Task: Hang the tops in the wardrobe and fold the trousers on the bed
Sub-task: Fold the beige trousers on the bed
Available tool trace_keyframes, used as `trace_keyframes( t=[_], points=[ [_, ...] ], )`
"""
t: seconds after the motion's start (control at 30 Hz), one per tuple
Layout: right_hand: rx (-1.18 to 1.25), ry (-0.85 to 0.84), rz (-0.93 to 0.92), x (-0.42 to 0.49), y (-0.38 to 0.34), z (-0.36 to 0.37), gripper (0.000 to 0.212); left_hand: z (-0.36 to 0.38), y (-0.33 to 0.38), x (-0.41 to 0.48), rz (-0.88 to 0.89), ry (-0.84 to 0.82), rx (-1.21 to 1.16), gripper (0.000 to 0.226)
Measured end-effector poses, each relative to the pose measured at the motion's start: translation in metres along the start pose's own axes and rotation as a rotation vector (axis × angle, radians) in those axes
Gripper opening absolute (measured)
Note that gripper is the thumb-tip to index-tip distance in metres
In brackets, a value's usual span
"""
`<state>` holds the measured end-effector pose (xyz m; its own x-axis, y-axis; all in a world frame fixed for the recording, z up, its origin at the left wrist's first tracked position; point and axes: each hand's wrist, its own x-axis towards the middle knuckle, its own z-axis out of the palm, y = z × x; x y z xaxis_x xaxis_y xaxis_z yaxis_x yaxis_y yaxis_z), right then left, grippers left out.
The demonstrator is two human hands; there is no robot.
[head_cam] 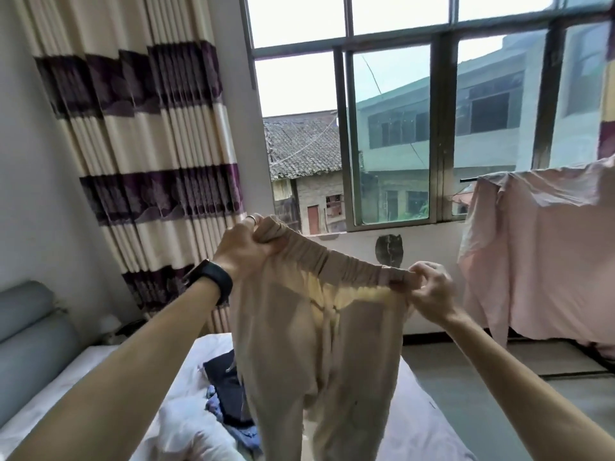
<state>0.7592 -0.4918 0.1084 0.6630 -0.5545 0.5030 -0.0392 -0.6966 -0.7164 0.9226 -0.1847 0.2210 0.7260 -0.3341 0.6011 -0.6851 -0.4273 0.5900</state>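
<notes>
i hold the beige trousers (pixel 319 344) by the waistband, left hand (pixel 248 249) and right hand (pixel 429 292) both gripping, and should lay them flat on the bed (pixel 422 424) at lower centre.

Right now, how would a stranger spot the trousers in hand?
Look at the window. Before it, the left hand and right hand hold the trousers up by the waistband, above the bed. They are beige and hanging; the dark clothes lie below.

Daylit room, wide-angle view
Soft daylight enters through the window (pixel 389 134); the sky (pixel 293 81) is blown out white, the trousers (pixel 319 344) glow backlit, and edges bend.
</notes>
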Motion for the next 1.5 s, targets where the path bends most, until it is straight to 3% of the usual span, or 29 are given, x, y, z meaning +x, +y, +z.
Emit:
trace_keyframes(
  t=[0.1,0.23,0.33,0.4,0.5,0.57,0.67,0.77,0.9,0.97,1.07,1.17,1.27,1.43,1.5],
  points=[
    [0.022,-0.006,0.082,0.029,-0.026,-0.008,0.018,-0.014,-0.003,0.006,-0.001,0.072,-0.094,0.030],
    [0.093,0.062,0.151,0.054,-0.051,-0.011,0.019,-0.030,-0.002,0.015,0.013,0.087,-0.196,0.042],
    [0.084,0.170,0.081,0.062,-0.067,-0.004,0.028,-0.034,-0.003,0.015,0.018,0.048,-0.002,0.035],
    [0.082,0.147,0.078,0.064,-0.068,-0.004,0.034,-0.033,-0.006,0.004,-0.028,0.019,0.175,0.028],
    [0.020,-0.246,0.127,0.058,-0.053,-0.014,0.020,-0.027,-0.026,-0.022,-0.139,-0.152,0.133,0.035],
    [-0.136,-0.606,0.160,0.042,-0.039,-0.025,0.014,-0.015,-0.050,-0.046,-0.247,-0.403,0.036,0.033],
    [-0.298,-0.995,0.281,0.013,-0.011,-0.030,0.010,0.013,-0.083,-0.087,-0.359,-0.710,-0.006,0.038],
    [-0.411,-1.218,0.364,-0.010,0.017,-0.017,0.004,0.044,-0.106,-0.117,-0.391,-0.952,0.093,0.022],
    [-0.396,-1.313,0.519,-0.034,0.056,0.008,0.005,0.087,-0.116,-0.147,-0.492,-1.137,0.187,0.016],
    [-0.308,-1.204,0.579,-0.044,0.078,0.022,0.005,0.107,-0.117,-0.156,-0.457,-1.129,0.328,0.022],
    [-0.208,-0.886,0.544,-0.043,0.098,0.047,0.009,0.124,-0.115,-0.144,-0.270,-1.039,0.692,0.034],
    [-0.273,-0.504,0.379,-0.007,0.090,0.062,0.016,0.125,-0.106,-0.097,-0.244,-0.767,0.813,0.031],
    [-0.202,-0.208,0.263,0.056,0.054,0.054,0.018,0.117,-0.085,-0.018,-0.203,-0.361,0.772,0.025],
    [-0.062,0.083,0.103,0.144,-0.027,0.010,0.027,0.071,-0.024,0.094,-0.119,-0.061,0.573,0.034],
    [0.004,0.145,0.032,0.169,-0.066,-0.019,0.040,0.043,0.012,0.125,-0.075,0.059,0.489,0.038]
  ],
)
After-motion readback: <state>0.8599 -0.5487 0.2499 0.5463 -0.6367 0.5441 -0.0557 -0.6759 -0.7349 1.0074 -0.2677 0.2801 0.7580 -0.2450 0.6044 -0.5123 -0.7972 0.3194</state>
